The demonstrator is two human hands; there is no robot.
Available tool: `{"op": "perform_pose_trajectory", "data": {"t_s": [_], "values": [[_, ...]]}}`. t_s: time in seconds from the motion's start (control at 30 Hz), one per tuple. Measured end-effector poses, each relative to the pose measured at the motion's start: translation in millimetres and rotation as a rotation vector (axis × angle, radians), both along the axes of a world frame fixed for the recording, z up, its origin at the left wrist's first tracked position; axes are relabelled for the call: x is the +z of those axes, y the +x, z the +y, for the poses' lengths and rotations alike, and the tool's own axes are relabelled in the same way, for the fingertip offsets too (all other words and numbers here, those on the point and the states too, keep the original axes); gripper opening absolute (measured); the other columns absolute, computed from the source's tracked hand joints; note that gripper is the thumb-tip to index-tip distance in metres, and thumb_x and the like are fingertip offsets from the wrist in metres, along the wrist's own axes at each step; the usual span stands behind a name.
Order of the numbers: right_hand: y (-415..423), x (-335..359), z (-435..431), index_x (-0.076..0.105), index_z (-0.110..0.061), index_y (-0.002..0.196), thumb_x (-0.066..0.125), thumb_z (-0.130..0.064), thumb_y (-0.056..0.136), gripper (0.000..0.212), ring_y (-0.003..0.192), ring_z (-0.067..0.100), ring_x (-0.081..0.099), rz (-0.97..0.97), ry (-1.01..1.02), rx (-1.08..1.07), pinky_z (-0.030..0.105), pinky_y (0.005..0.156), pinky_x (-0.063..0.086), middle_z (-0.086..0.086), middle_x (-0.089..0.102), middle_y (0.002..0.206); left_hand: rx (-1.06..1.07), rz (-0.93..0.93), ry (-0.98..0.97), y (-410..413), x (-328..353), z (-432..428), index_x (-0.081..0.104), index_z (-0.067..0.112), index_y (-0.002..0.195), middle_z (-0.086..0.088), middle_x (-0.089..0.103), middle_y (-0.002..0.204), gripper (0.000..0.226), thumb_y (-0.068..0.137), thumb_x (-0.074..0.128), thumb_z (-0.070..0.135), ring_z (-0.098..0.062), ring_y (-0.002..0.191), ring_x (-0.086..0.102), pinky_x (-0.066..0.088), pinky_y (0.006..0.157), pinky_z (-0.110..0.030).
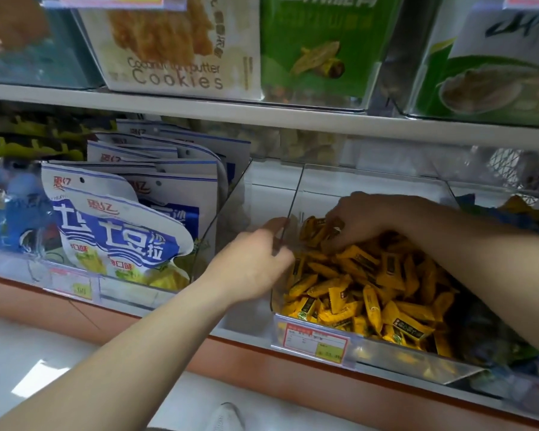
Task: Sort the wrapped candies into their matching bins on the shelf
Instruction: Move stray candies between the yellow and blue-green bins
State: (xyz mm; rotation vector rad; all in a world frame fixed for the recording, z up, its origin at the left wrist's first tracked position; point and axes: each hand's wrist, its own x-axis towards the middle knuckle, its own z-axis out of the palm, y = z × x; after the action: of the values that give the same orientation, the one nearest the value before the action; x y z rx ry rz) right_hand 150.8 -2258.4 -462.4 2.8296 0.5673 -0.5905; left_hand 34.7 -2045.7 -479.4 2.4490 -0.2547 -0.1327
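Head view: the left hand (255, 269) pinches the clear bin's (395, 353) left wall. At its 3 o'clock, the right hand (364, 222) closes on yellow wrapped candies (371, 293) heaped inside the bin.

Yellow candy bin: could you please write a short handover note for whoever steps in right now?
Left hand: gripping the clear divider on the left side of the clear bin.
Right hand: reaching into the yellow wrapped candies at the back of the pile, fingers among them; a firm hold is unclear.
Done: bin looks uniformly yellow.
Left: check the neighbouring bins, which are hardly visible here.
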Motion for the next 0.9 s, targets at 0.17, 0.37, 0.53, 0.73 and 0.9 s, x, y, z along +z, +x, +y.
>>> {"op": "perform_pose_trajectory", "data": {"t_s": [0.17, 0.37, 0.53, 0.73, 0.9], "values": [[3, -21, -12, 0.015, -0.030, 0.156, 0.066, -0.088, 0.051, 0.131, 0.142, 0.033, 0.032, 0.296, -0.082, -0.264, 0.038, 0.102, 0.036, 0.008, 0.026, 0.159, -0.033, -0.027, -0.015, 0, -3, 1, 0.049, 0.022, 0.133, -0.010, 0.069, 0.104, 0.040, 0.096, 0.048, 0.037, -0.021, 0.089, 0.067, 0.055, 0.087, -0.047], [0, -23, -8, 0.035, -0.026, 0.150, 0.070, -0.083, 0.047, 0.122, 0.136, 0.029, 0.042, 0.356, 0.045, -0.271, 0.042, 0.109, 0.039, 0.005, 0.038, 0.153, -0.029, -0.021, -0.035, -1, -3, 1, 0.041, 0.029, 0.140, -0.011, 0.068, 0.105, 0.045, 0.096, 0.049, 0.037, -0.022, 0.092, 0.066, 0.056, 0.087, -0.046], [-13, -15, -29, 0.039, -0.032, 0.147, 0.051, -0.091, 0.058, 0.108, 0.136, 0.022, 0.041, 0.282, 0.236, -0.181, 0.030, 0.099, 0.037, 0.000, 0.038, 0.154, -0.036, -0.003, -0.042, 2, -7, 3, 0.050, 0.023, 0.128, -0.014, 0.069, 0.103, 0.036, 0.095, 0.050, 0.039, -0.024, 0.092, 0.066, 0.056, 0.085, -0.046], [-25, 4, -71, 0.066, -0.033, 0.112, 0.060, -0.050, 0.091, 0.028, 0.104, 0.011, 0.064, -0.076, 0.756, -0.314, 0.022, 0.074, 0.045, -0.012, 0.070, 0.111, 0.030, -0.058, -0.080, 3, -12, -7, 0.056, 0.027, 0.103, -0.008, 0.070, 0.104, 0.012, 0.094, 0.054, 0.034, -0.020, 0.091, 0.065, 0.055, 0.084, -0.038], [-27, -16, -61, 0.028, -0.013, 0.153, 0.039, -0.081, 0.083, 0.098, 0.137, 0.031, 0.038, 0.039, 0.175, -0.508, 0.036, 0.102, 0.038, 0.015, 0.033, 0.156, 0.054, -0.101, -0.117, -3, -15, -13, 0.049, 0.034, 0.111, 0.000, 0.067, 0.105, 0.017, 0.096, 0.053, 0.029, -0.017, 0.093, 0.063, 0.053, 0.087, -0.034]]}}
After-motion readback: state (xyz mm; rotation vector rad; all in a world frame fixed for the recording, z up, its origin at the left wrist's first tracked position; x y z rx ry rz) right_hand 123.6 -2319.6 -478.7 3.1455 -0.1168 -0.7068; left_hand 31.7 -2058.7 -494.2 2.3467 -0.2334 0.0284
